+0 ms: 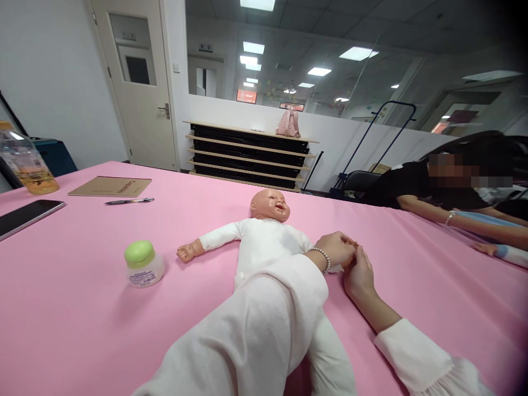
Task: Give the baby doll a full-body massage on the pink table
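Observation:
A baby doll (264, 247) in a white cloth suit lies on its back with its head away from me. My left hand (335, 248), with a beaded bracelet at the wrist, reaches across the doll's body to the end of its arm on the right. There it meets my right hand (359, 272). Both hands are closed around the doll's hand (337, 269), which is mostly hidden by them. The doll's other arm (220, 236) stretches out to the left. Left of it stands a small jar (144, 265) with a green lid, upright and closed.
On the pink tablecloth (82, 330) at the left lie a phone (28, 217), a pen (129, 201) and a brown notebook (110, 186). A bottle (28, 162) stands beyond the phone. At the right, another person (424, 203) leans over a second doll (511, 254).

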`<state>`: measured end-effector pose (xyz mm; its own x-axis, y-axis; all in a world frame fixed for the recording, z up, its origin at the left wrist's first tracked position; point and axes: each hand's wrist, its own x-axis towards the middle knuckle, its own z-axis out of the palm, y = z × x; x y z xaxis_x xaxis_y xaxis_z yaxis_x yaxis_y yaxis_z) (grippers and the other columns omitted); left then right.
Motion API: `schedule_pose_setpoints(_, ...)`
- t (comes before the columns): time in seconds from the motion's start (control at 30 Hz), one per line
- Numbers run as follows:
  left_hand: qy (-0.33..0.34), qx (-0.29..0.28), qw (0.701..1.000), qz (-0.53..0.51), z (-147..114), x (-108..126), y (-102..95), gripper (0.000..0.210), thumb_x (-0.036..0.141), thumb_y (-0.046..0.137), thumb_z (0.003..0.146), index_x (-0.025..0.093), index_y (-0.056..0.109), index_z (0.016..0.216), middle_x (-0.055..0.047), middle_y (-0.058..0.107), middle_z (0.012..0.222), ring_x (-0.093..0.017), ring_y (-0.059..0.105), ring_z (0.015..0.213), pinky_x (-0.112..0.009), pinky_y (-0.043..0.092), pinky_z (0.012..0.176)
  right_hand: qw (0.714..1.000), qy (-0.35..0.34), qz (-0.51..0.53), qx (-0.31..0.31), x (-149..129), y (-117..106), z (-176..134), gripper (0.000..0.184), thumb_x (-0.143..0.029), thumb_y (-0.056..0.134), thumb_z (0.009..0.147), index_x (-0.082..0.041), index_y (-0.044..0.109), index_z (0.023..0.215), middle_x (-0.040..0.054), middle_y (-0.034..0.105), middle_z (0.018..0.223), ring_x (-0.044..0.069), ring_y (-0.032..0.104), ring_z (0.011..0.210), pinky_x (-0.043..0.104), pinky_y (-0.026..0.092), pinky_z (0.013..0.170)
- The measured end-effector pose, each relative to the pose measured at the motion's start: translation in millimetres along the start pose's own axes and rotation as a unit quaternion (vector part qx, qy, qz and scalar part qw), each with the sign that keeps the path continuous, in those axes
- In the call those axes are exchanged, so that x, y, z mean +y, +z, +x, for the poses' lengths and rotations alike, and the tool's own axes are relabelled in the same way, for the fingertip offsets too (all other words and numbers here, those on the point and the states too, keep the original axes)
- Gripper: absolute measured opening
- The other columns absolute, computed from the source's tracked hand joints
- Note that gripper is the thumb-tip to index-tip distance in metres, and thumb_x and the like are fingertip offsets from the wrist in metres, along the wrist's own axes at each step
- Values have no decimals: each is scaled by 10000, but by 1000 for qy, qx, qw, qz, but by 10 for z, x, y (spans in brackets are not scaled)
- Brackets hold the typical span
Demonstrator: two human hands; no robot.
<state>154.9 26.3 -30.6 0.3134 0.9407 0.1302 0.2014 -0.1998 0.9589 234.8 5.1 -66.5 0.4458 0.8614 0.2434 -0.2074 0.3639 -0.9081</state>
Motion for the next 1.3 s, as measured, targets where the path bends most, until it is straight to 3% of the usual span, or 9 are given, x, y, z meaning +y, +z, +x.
schedule_pose_setpoints(0.2,11,32,999,3,20,0,1,228,406,521,764,224,609,869,-12,662,950,-157,592,885,-275,449,812,999,8,17,-36,-44,33,-54,388,-437,662,577,-202,543,863,-9,579,889,166,557,889,327,437,831)
schedule_pose_setpoints(0.33,14,27,1000,2,19,-18,14,268,421,455,798,219,611,879,-29,662,962,-168,594,898,-281,447,813,1000,5,16,-11,24,-10,17,317,-408,632,604,-207,530,827,-23,567,864,148,544,904,303,427,845)
schedule_pose_setpoints(0.63,14,-10,1000,0,-18,-21,19,278,332,570,694,237,607,953,-4,654,990,-159,595,893,-261,459,818,997,54,51,23,41,12,63,340,-523,508,738,-199,565,822,-1,608,901,149,560,952,306,437,895)
schedule_pose_setpoints(0.77,13,-12,1000,2,3,-40,21,308,336,589,675,236,597,966,-7,652,1004,-159,595,896,-265,464,810,998,50,50,7,26,22,46,369,-546,534,709,-200,563,835,-7,603,887,150,557,949,313,419,915)
schedule_pose_setpoints(1.0,14,13,1000,2,33,-28,16,217,368,483,772,228,600,888,-11,659,970,-156,593,896,-276,454,813,999,-17,34,-36,25,6,4,340,-490,613,650,-208,530,819,-28,560,843,132,540,870,283,420,829)
schedule_pose_setpoints(1.17,12,21,1000,8,17,3,4,258,400,478,764,210,611,877,-49,663,968,-198,597,904,-310,449,806,999,-3,44,-21,35,-9,14,349,-482,667,591,-211,499,734,-50,524,747,111,522,750,252,437,721)
schedule_pose_setpoints(1.3,22,20,1000,-1,14,-26,17,263,403,446,781,228,612,887,-16,663,950,-190,602,907,-299,448,794,999,8,44,-23,38,-19,25,384,-533,661,587,-213,520,745,-45,543,750,117,531,737,267,458,721)
